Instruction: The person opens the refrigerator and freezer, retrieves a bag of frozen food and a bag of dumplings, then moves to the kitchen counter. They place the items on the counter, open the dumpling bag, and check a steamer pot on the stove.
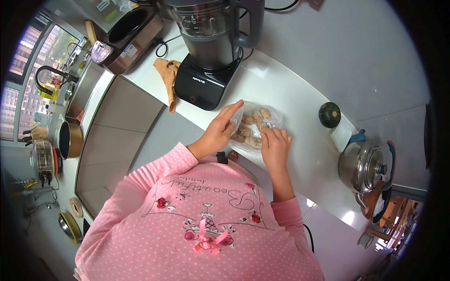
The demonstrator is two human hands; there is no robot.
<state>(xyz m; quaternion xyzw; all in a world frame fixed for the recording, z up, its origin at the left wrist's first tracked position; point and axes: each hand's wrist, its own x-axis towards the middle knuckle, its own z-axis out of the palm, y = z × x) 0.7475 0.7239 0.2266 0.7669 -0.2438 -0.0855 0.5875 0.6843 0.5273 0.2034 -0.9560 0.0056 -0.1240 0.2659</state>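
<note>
A clear plastic bag (275,116) lies spread on the white counter before me, with several small brown tubers, perhaps taro (260,123), inside. My left hand (220,129) rests against the bag's left side, fingers stretched out and thumb apart. Film rises along those fingers, but whether they pinch it is unclear. On the opposite side, my right hand (275,147) has its fingers curled over the bag's near right edge and seems to grip the film. Its fingertips are partly hidden.
Beyond the bag stands a blender (207,70) on a black base, beside a tan cloth (167,79). To the right are a green squash (329,115), a white dish (341,135) and a steel kettle (360,167). A golden pot (72,139) sits on the left counter.
</note>
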